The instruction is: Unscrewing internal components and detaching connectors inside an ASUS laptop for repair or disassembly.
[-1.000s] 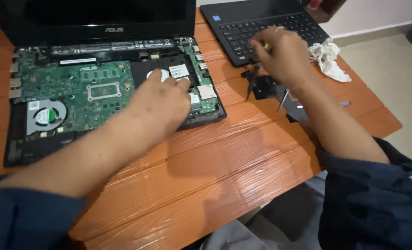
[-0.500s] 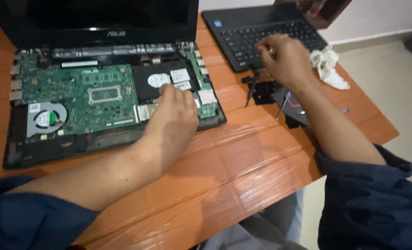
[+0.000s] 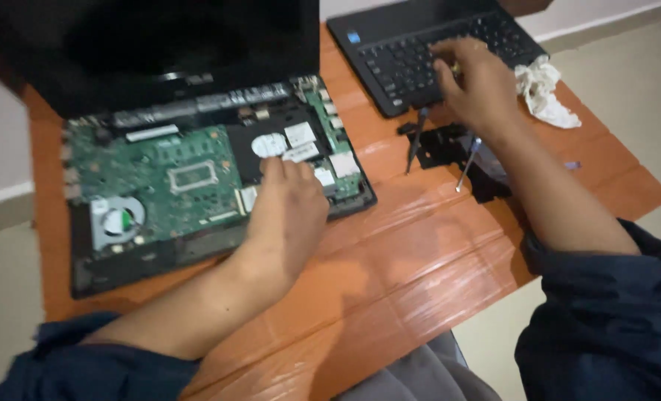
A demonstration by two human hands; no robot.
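An opened laptop point(image 3: 159, 186) lies at the left with its green circuit board, fan and black drive bay exposed. My left hand point(image 3: 286, 215) rests palm down on its right front corner, fingertips touching the drive bay just below a round silver sticker point(image 3: 269, 144). My right hand point(image 3: 475, 82) hovers over a black keyboard piece point(image 3: 390, 52) at the back right, fingers curled together. Whether they pinch something small is hidden. Two screwdrivers point(image 3: 416, 148) lie just in front of that hand, beside loose black parts point(image 3: 449, 145).
The orange wooden table point(image 3: 419, 260) has its front and right edges close by. A crumpled white cloth point(image 3: 542, 89) lies to the right of the keyboard. The laptop's dark screen point(image 3: 159, 44) stands upright at the back left. Pale floor surrounds the table.
My left hand slid a little toward me, from on top of the drive bay to its front edge. My right hand stayed over the keyboard. The view shifted slightly.
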